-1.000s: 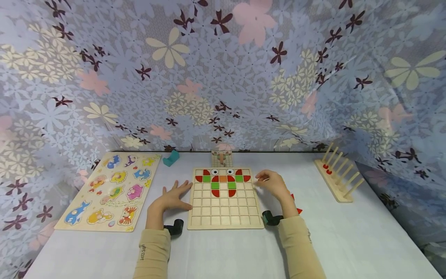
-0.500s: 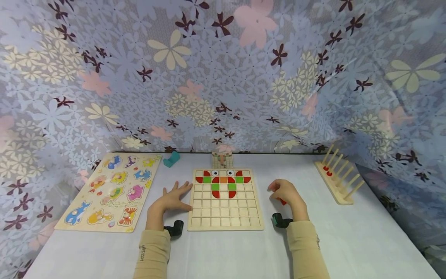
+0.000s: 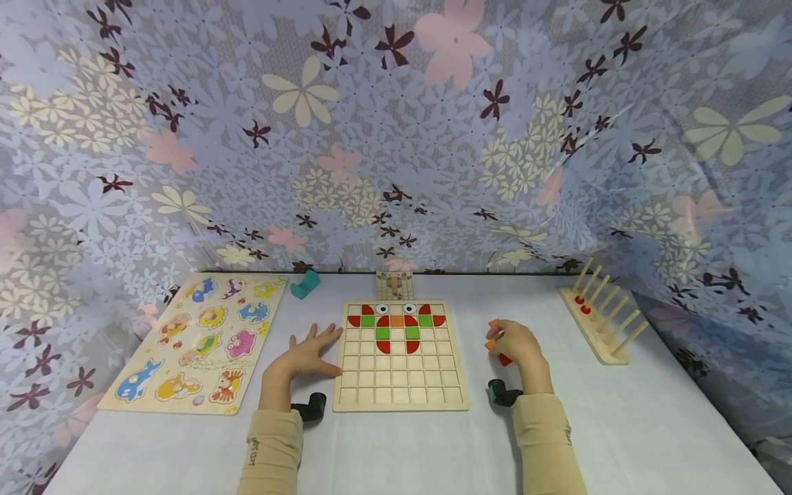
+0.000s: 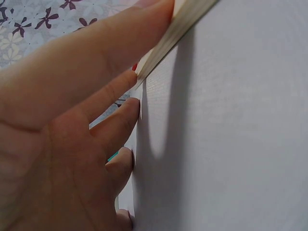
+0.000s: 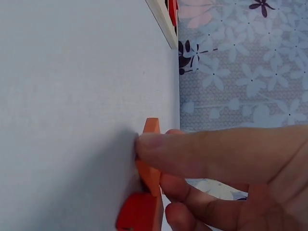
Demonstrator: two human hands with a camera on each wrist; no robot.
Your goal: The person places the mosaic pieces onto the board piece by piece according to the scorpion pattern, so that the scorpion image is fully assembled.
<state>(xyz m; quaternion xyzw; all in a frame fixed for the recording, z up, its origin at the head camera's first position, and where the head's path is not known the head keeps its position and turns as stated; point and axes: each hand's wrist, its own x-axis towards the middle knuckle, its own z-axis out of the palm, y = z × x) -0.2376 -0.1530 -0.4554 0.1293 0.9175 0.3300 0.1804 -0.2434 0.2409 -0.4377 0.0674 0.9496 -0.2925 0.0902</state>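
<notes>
In the head view a wooden grid board (image 3: 401, 377) lies mid-table, with red, green and orange tiles and two eye tiles (image 3: 381, 309) in its upper rows. My left hand (image 3: 307, 355) rests at its left edge, fingers spread, the thumb touching the rim; the left wrist view shows the thumb (image 4: 144, 29) against the board's wooden edge (image 4: 168, 43). Right of the board, my right hand (image 3: 517, 344) pinches an orange tile (image 5: 152, 126) between thumb and fingers, low over the table. More orange (image 5: 149, 177) shows below the thumb, beside a red tile (image 5: 137, 211). Fingers partly hide these pieces.
A small pattern card (image 3: 394, 285) stands behind the board. An animal puzzle board (image 3: 204, 344) lies at left, a teal block (image 3: 304, 283) near it. At right is a peg rack (image 3: 597, 323) with red beads. A floral cloth (image 3: 396, 137) hangs behind.
My right hand has moved right and toward me, away from the board's edge to the loose tiles, and now pinches an orange tile. The left hand stays where it was.
</notes>
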